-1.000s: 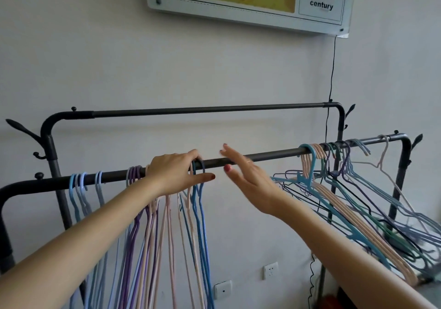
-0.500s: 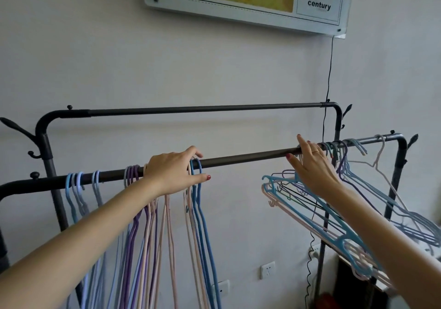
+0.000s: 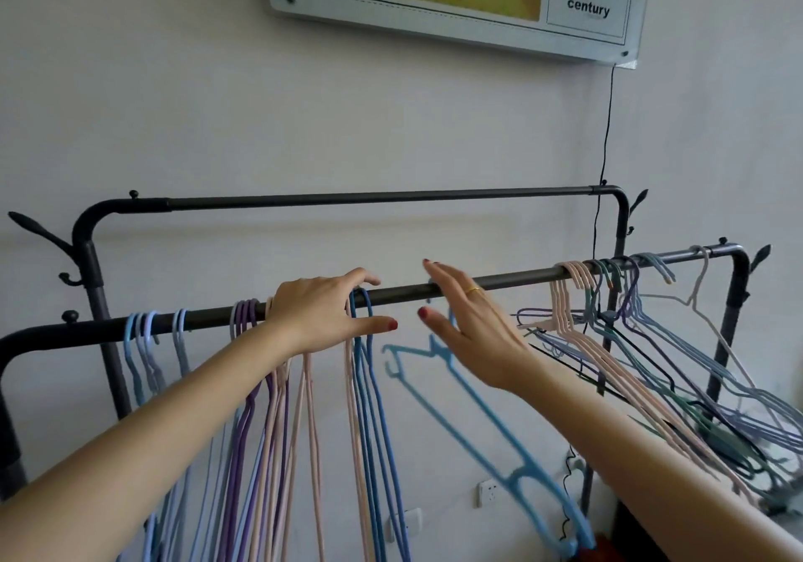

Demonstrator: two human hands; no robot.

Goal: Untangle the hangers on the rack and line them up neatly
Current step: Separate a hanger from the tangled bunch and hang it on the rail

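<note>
A black rack's front rail (image 3: 512, 279) carries thin hangers. On the left hang straight ones: light blue hangers (image 3: 143, 335), purple hangers (image 3: 245, 316), pink hangers (image 3: 306, 392) and dark blue hangers (image 3: 369, 396). My left hand (image 3: 321, 314) lies over the rail, fingers curled on the pink and dark blue hooks, thumb below. My right hand (image 3: 469, 331) is just to its right at the rail with a blurred light blue hanger (image 3: 478, 422) hanging under it; the hook is hidden behind the palm. A tangled bunch of hangers (image 3: 630, 344) sits at the right end.
A second, higher rail (image 3: 369, 198) runs behind, close to the wall. A framed panel (image 3: 582, 9) hangs above, with a black cable (image 3: 605, 148) dropping to the rack's right post. Wall sockets (image 3: 489, 492) are low down. Small hook arms (image 3: 39, 231) stick out at the rack's ends.
My right hand went to the tangled bunch on the right and has come back left with a light blue hanger. My left hand stayed on the lined-up hooks.
</note>
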